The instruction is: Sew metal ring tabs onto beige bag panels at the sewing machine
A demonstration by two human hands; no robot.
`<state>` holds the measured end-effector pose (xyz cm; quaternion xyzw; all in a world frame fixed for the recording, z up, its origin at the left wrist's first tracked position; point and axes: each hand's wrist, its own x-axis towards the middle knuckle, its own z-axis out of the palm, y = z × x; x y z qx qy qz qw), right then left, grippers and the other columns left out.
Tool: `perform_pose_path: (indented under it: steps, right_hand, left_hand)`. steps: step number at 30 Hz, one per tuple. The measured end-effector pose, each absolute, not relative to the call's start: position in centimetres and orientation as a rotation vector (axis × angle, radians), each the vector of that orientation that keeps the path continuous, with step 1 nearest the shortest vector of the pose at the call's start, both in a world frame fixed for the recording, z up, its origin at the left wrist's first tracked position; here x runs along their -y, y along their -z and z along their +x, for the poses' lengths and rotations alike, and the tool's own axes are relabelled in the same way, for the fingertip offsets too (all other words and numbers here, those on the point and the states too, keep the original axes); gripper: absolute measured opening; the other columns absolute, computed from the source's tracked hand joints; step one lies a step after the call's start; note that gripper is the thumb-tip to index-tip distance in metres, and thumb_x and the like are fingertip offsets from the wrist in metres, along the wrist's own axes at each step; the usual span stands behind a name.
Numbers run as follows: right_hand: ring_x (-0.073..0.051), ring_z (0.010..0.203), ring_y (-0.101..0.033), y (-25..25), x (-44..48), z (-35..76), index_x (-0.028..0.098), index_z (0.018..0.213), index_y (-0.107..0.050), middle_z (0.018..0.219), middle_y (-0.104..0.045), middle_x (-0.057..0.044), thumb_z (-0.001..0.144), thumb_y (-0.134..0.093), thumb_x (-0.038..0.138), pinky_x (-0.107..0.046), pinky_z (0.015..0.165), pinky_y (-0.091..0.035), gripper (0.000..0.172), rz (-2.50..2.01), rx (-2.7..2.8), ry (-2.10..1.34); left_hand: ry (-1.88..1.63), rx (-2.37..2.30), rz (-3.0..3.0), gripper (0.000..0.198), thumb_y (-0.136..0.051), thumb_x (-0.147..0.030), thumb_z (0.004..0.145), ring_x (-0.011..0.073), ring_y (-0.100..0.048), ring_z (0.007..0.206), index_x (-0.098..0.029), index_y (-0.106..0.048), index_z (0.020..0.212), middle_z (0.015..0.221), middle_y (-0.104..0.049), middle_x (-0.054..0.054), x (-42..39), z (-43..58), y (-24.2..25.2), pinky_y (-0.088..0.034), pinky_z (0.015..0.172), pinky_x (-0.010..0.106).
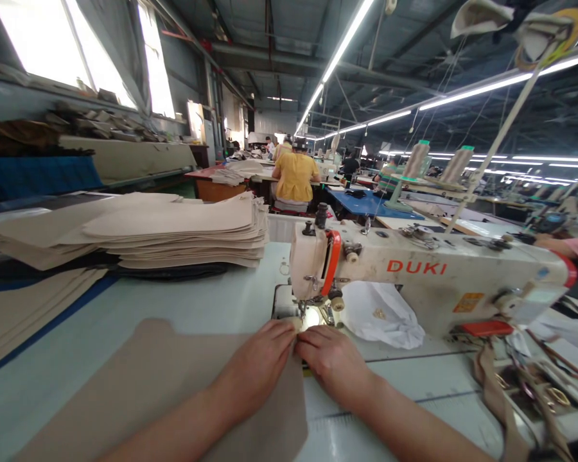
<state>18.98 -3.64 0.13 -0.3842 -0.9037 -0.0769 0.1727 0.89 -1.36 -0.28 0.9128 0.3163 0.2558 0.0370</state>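
A large beige fabric panel [183,378] lies flat on the pale sewing table [192,301], its upper right edge reaching the lit needle area of a white sewing machine [366,256] marked DUKI. My left hand [262,356] presses on the panel just left of the needle, fingers bent together at its edge. Beside it my right hand [330,353] has its fingers closed at the panel's edge, close to the presser foot. The fingertips of both hands nearly meet, and exactly what they pinch there is partly hidden.
A thick stack of beige cut panels [187,224] stands at the back left. White crumpled cloth [380,314] lies under the machine arm. A tray of metal rings [544,391] and a beige strap [491,398] are at right. Ahead sits a person in yellow [296,173].
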Motion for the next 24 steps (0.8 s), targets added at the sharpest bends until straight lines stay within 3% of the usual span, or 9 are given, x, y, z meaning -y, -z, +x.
perform_pose_path:
  steps: [12,24]
  right_hand:
    - [-0.019,0.089,-0.056,0.2,2.3,19.8,0.015,0.09,-0.063,0.094,-0.066,-0.007,0.088,-0.057,0.014,-0.031,0.08,-0.047,0.006,-1.174,2.488,0.175]
    - [-0.021,0.089,-0.057,0.1,1.9,19.6,0.014,0.09,-0.063,0.094,-0.066,-0.008,0.089,-0.056,0.015,-0.032,0.081,-0.048,0.007,-1.211,2.498,0.165]
  left_hand:
    - [-0.756,-0.912,2.85,0.03,-0.041,-0.009,0.087,0.0208,-0.058,0.105,-0.018,-0.062,0.108,0.108,-0.067,0.008,-1.1,2.0,0.8,-0.045,0.097,0.04]
    - [-0.822,-0.888,2.848,0.032,-0.035,-0.008,0.09,0.0192,-0.058,0.1,-0.015,-0.063,0.104,0.104,-0.067,0.008,-1.7,2.2,0.6,-0.05,0.092,0.038]
